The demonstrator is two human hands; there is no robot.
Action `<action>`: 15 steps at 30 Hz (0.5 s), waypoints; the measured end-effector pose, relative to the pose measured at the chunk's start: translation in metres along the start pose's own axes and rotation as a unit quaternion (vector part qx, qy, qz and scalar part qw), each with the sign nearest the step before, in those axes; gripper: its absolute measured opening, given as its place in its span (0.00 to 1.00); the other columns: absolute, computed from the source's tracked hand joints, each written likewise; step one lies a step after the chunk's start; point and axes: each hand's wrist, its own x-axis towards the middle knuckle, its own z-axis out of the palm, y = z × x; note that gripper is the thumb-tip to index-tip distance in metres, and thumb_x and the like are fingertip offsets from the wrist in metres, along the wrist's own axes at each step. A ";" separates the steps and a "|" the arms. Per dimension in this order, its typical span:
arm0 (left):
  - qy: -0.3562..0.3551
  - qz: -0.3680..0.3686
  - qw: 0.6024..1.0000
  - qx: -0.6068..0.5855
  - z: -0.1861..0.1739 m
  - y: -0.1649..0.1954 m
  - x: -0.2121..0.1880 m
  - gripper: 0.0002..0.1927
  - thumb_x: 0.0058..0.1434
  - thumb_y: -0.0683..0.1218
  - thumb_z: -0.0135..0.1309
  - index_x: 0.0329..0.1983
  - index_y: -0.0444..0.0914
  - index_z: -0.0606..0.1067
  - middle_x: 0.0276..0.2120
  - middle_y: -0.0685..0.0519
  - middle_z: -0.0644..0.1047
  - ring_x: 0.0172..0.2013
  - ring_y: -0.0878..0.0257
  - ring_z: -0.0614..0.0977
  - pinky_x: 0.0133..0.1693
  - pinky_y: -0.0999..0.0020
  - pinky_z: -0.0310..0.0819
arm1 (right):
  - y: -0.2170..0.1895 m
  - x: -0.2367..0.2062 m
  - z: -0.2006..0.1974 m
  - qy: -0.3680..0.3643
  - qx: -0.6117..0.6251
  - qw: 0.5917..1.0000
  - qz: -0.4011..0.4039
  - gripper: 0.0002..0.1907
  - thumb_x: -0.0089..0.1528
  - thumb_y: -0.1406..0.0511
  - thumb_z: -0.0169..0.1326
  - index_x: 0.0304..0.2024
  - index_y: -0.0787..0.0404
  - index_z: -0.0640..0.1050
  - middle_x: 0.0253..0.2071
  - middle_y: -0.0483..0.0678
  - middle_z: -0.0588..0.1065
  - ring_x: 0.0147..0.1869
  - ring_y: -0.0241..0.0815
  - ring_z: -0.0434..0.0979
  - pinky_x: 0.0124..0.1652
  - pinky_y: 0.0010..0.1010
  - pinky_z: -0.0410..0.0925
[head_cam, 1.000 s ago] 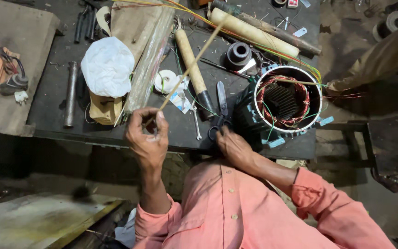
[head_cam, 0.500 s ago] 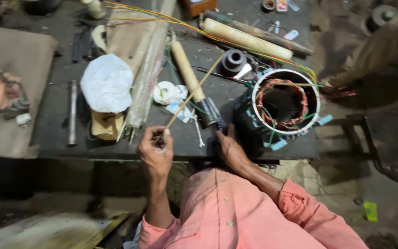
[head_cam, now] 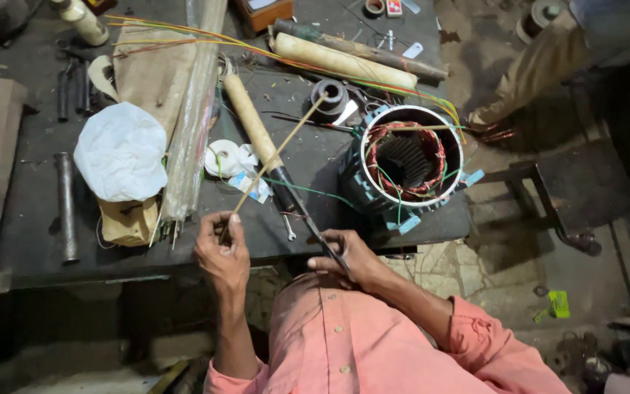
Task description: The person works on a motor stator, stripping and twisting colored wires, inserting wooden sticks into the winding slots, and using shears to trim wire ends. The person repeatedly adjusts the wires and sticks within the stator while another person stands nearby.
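Note:
My left hand [head_cam: 222, 252] pinches the near end of a thin tan stick [head_cam: 278, 153] that slants up and right over the dark workbench [head_cam: 30, 241]. My right hand [head_cam: 350, 257] is at the bench's front edge, closed on the handle end of a long dark scissor-like tool [head_cam: 308, 219] whose tip points toward the bench's middle. Just right of the tool stands a round motor stator [head_cam: 411, 157] with copper windings and coloured wires [head_cam: 286, 58] trailing from it.
A white plastic bag [head_cam: 120, 149], a bundle of clear sleeves [head_cam: 195, 109], cream paper rolls [head_cam: 251, 120] [head_cam: 344, 62], a white tape roll [head_cam: 222, 157] and a metal rod [head_cam: 65, 208] lie on the bench. A dark stool [head_cam: 570, 193] and another person's leg [head_cam: 530, 69] are at right.
My right hand has drawn back from beside the stator to the bench's front edge with the dark tool. My left hand keeps the stick. The view has tilted.

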 end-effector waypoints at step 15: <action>-0.011 0.035 0.997 0.067 0.019 -0.021 -0.023 0.11 0.57 0.45 0.63 0.35 0.33 0.76 0.28 0.44 0.81 0.29 0.51 0.82 0.34 0.59 0.75 | -0.016 0.019 0.026 -0.077 -0.218 0.929 -0.288 0.44 0.53 0.44 0.65 0.59 0.70 0.74 0.40 0.52 0.78 0.45 0.38 0.75 0.45 0.33 0.69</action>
